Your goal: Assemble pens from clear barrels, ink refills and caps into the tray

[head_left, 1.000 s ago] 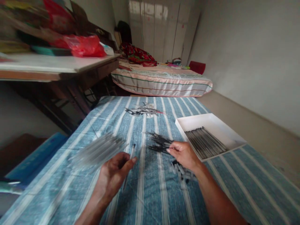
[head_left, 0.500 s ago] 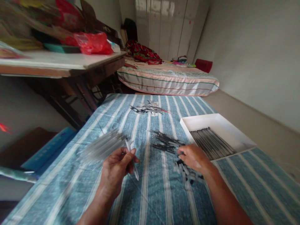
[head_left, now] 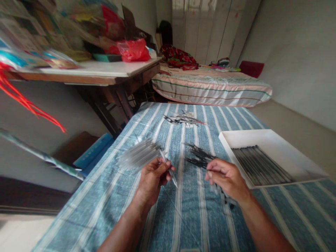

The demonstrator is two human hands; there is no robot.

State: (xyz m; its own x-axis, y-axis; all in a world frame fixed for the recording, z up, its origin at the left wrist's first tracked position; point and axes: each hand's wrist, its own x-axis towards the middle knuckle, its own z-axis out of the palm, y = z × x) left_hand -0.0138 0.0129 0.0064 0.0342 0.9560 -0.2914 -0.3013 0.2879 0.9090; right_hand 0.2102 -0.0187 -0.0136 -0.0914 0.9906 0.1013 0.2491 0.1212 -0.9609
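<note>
My left hand [head_left: 156, 178] is closed around a pale, translucent pen barrel [head_left: 172, 176], which slants with its pointed end toward me. Just behind that hand lies a blurred row of similar clear barrels [head_left: 140, 155]. My right hand [head_left: 227, 176] has its thumb and fingers pinched together; whatever is between them is too small to make out. Beyond its fingertips are dark, thin pen refills [head_left: 201, 154] in a loose heap. Partly hidden under this hand is a pile of small grey and black pieces [head_left: 225, 199], seemingly pen caps.
To the right, a white shallow box [head_left: 306, 166] holds a row of dark pens [head_left: 262, 164]. More thin parts [head_left: 183, 119] lie at the far end of the striped cloth [head_left: 168, 217]. A cluttered white-topped desk [head_left: 105, 70] stands left; a bed [head_left: 210, 87] is behind.
The view has turned left, so everything appears shifted right. My right hand has come back slightly from the small pieces, fingers pinched. My left hand keeps hold of the pen barrel.
</note>
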